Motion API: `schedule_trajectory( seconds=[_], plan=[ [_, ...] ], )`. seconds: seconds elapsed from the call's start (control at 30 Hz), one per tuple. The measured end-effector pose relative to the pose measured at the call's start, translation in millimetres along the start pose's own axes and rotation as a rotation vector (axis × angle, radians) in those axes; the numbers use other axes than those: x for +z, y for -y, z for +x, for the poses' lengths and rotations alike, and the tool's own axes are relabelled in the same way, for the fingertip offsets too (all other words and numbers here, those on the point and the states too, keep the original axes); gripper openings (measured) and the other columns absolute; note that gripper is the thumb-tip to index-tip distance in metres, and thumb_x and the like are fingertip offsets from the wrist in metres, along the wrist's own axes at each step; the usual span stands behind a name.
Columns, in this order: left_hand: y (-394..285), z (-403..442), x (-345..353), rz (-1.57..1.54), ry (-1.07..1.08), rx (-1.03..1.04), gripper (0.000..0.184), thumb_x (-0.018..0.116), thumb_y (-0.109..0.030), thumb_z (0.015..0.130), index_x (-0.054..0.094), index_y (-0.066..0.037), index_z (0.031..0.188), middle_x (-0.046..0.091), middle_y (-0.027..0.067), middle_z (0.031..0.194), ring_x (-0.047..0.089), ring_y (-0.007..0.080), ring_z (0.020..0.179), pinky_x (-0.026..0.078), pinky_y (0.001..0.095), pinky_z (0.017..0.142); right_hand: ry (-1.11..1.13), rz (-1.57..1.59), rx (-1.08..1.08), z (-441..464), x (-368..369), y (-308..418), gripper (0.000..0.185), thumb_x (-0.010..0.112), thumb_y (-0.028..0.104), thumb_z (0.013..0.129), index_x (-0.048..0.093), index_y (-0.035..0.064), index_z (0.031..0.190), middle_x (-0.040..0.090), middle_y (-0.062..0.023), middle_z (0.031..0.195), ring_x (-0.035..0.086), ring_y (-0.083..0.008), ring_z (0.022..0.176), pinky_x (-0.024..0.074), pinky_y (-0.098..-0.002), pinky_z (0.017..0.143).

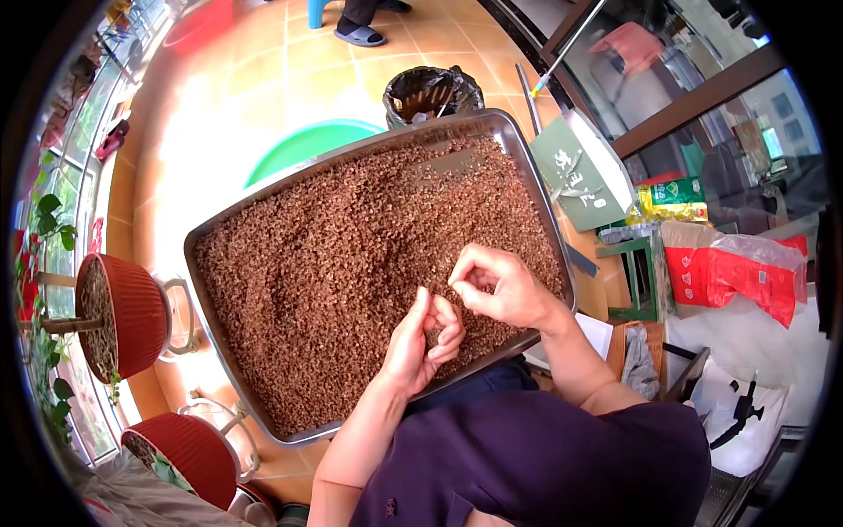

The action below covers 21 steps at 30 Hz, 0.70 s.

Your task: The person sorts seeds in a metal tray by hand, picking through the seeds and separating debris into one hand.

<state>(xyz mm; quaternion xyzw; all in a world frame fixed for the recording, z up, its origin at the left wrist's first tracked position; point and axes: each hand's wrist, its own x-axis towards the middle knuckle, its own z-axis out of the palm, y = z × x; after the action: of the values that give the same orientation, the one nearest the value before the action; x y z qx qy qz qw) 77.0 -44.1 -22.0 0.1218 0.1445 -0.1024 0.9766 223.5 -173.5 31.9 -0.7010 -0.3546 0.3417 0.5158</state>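
Observation:
A large metal tray (204, 290) in front of me holds a thick layer of small reddish-brown dried pieces (325, 237), which look like peppercorn husks. Over the near right part of the layer, my left hand (423, 342) is cupped with its fingers curled in. Some small dark bits seem to lie in its palm, too small to name. Just right of it, my right hand (496, 285) is closed, thumb and forefinger pinched together near the left fingertips. Whatever sits in that pinch is too small to make out.
Beyond the tray stand a bin lined with a black bag (430, 92) and a green basin (307, 145). Red-brown plant pots (132, 316) are at the left. A green box (580, 171) and a red-and-clear plastic bag (733, 268) lie right. Another person's slippered foot (360, 35) shows far off.

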Motion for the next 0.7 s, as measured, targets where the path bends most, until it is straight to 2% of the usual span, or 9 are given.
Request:
schedule_trajectory(
  seconds=[0.07,0.13,0.2,0.27,0.37,0.53,0.6,0.63,0.7],
  plan=[
    [0,0,-3,-0.019,0.069,-0.013,0.058,0.025,-0.052,0.114,0.055,-0.007,0.093,0.048,0.0032,0.071,0.034,0.0082,0.050,0.028,0.0217,0.047,-0.079,-0.356,-0.234,4,0,15,0.010,0.067,-0.005,0.088,0.065,0.0008,0.095,0.062,-0.0058,0.092,0.063,-0.0135,0.078,0.0511,-0.0284,0.066],
    [2,-1,1,0.034,-0.039,-0.048,0.059,0.028,-0.057,0.112,0.055,-0.008,0.091,0.045,0.0018,0.070,0.036,0.0092,0.051,0.028,0.0204,0.045,0.009,-0.373,-0.215,2,4,27,0.012,0.069,-0.005,0.084,0.068,0.0010,0.094,0.063,-0.0085,0.092,0.065,-0.0200,0.080,0.0522,-0.0314,0.068],
    [0,-3,7,0.051,-0.186,-0.091,0.057,0.030,-0.055,0.112,0.056,-0.007,0.092,0.048,0.0033,0.073,0.038,0.0095,0.052,0.028,0.0209,0.046,0.207,-0.452,-0.451,3,9,25,0.014,0.074,0.000,0.083,0.072,0.0039,0.096,0.067,-0.0080,0.095,0.066,-0.0228,0.086,0.0540,-0.0353,0.077],
    [2,0,-3,-0.022,-0.146,-0.093,0.050,0.035,-0.049,0.112,0.055,-0.006,0.094,0.052,0.0049,0.078,0.039,0.0094,0.053,0.030,0.0218,0.047,0.233,-0.470,-0.491,4,9,30,0.009,0.074,0.001,0.084,0.073,0.0045,0.092,0.069,-0.0078,0.097,0.067,-0.0228,0.088,0.0543,-0.0361,0.079],
    [2,0,-8,0.011,-0.035,-0.058,0.044,0.038,-0.042,0.112,0.054,-0.006,0.094,0.052,0.0048,0.079,0.039,0.0085,0.053,0.031,0.0216,0.048,0.093,-0.312,-0.356,13,-4,19,0.006,0.074,0.006,0.087,0.070,0.0023,0.090,0.067,-0.0071,0.094,0.067,-0.0232,0.087,0.0540,-0.0358,0.077],
    [1,-2,-1,0.033,0.105,-0.021,0.032,0.046,-0.030,0.112,0.057,-0.003,0.100,0.045,0.0000,0.071,0.036,0.0062,0.053,0.029,0.0205,0.047,-0.269,-0.436,-0.112,41,-6,5,0.008,0.073,0.009,0.093,0.070,0.0024,0.094,0.063,-0.0071,0.088,0.063,-0.0164,0.074,0.0506,-0.0305,0.066],
    [0,-4,1,0.073,0.134,-0.034,0.030,0.047,-0.029,0.112,0.060,-0.002,0.107,0.042,-0.0018,0.068,0.036,0.0059,0.054,0.029,0.0204,0.047,-0.290,-0.514,-0.142,54,3,1,0.008,0.073,0.009,0.092,0.071,0.0038,0.097,0.065,-0.0080,0.092,0.065,-0.0201,0.081,0.0532,-0.0341,0.072],
    [1,-2,-1,0.053,0.172,-0.041,0.029,0.051,-0.027,0.111,0.062,-0.001,0.119,0.040,-0.0034,0.066,0.035,0.0058,0.054,0.029,0.0201,0.047,-0.311,-0.589,-0.243,61,9,-3,0.010,0.073,0.009,0.091,0.071,0.0047,0.100,0.065,-0.0085,0.095,0.066,-0.0231,0.086,0.0538,-0.0366,0.077],
    [0,-3,0,0.045,0.208,-0.030,0.029,0.051,-0.026,0.110,0.061,-0.001,0.122,0.040,-0.0030,0.066,0.036,0.0058,0.055,0.029,0.0200,0.047,-0.300,-0.669,-0.329,69,11,-13,0.017,0.074,0.009,0.089,0.070,0.0064,0.105,0.064,-0.0096,0.100,0.065,-0.0306,0.097,0.0542,-0.0423,0.088]
  ],
)
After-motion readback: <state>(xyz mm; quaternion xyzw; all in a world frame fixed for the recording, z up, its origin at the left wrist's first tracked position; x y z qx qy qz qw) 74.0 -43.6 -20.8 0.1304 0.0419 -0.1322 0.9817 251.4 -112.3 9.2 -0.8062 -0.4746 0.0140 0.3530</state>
